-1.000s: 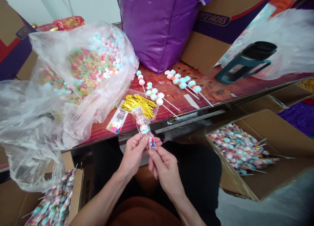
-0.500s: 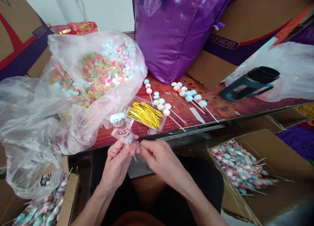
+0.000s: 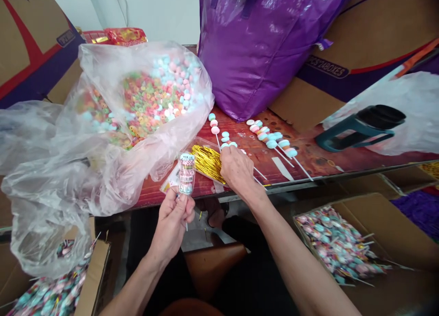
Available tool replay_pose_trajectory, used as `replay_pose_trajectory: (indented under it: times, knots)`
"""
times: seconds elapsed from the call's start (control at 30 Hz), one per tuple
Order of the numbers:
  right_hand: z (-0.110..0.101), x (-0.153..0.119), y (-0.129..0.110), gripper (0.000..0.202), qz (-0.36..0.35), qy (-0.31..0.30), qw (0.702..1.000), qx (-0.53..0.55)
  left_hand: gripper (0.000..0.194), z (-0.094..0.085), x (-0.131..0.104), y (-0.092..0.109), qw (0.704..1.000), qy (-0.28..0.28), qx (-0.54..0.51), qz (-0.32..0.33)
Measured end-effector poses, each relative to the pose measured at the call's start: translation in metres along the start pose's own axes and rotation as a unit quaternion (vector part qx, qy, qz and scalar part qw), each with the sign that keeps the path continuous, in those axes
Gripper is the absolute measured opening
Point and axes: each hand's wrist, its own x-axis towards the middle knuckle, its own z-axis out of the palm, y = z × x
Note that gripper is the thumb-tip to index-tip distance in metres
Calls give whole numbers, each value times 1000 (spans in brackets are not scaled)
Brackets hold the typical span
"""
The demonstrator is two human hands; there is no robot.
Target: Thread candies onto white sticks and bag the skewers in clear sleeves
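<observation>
My left hand [image 3: 175, 213] is closed round the stick and gathered neck of a wrapped marshmallow lollipop [image 3: 187, 174], held upright in its clear printed bag at the table's front edge. My right hand [image 3: 237, 168] is at the right side of a clear tray of gold twist ties [image 3: 207, 163], with its fingers curled and pressed together. Its fingertips are hidden, so what they grip does not show. Just beyond, marshmallow sticks [image 3: 225, 137] lie partly covered by that hand. Flat printed wrappers [image 3: 171, 181] are on the table left of the tray.
A big plastic bag of loose candies [image 3: 151, 96] covers the table's left side. Behind stands a purple bag [image 3: 267, 55]. More marshmallow skewers [image 3: 270, 135] and a teal bottle [image 3: 360, 128] lie to the right. Below are cartons of wrapped lollipops [image 3: 338, 243] on both sides.
My right hand has left the lollipop's neck and moved up and right to the tray of twist ties. The lollipop in my left hand now stands more upright. The camera view has shifted slightly.
</observation>
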Motion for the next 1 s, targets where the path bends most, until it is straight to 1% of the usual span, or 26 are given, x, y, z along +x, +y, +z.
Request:
replay_pose_trajectory:
  times: [0.1,0.2,0.4,0.47,0.53,0.6,0.63,0.67,0.7,0.73,0.8,0.83,0.87,0.9,0.93,1.0]
  knots:
    - [1,-1,2,28,-15,4,1000,-6,26,0,4,0,1000,3,-9,14]
    - [1,0,4,26,-37,9,999,-8,24,-1,5,-1,1000,7,12,24]
    - [4,1,3,26,-54,23,998,-12,30,0,5,-5,1000,21,-8,0]
    - [4,0,5,26,-41,38,998,-1,31,2,6,-5,999,32,-7,-2]
    - [3,-3,9,27,-4,58,998,32,32,4,6,-4,999,41,4,0]
    - [1,-9,13,25,34,91,988,116,31,8,7,-2,998,52,23,13]
    - [-1,-14,14,22,40,113,975,186,31,11,7,-2,998,57,33,24]
    - [-3,-21,14,18,37,134,951,275,30,13,8,-1,997,60,44,37]
    - [-6,-29,12,16,29,145,915,374,29,15,9,-1,995,61,55,48]
    - [-8,-39,10,15,19,140,870,473,28,17,10,-1,995,58,63,54]
    - [-12,-60,0,14,5,86,776,625,26,21,11,-2,995,40,70,51]
    - [-12,-72,-6,13,6,50,740,671,25,22,12,-2,996,29,71,44]
    - [-11,-82,-13,12,12,22,714,699,24,23,12,-4,997,20,71,36]
    - [-8,-92,-20,11,26,7,695,719,23,24,11,-6,997,12,72,28]
    - [-3,-100,-25,11,45,6,679,732,22,24,9,-8,997,6,74,23]
    - [8,-111,-33,13,97,27,657,747,19,25,6,-13,996,-6,86,16]
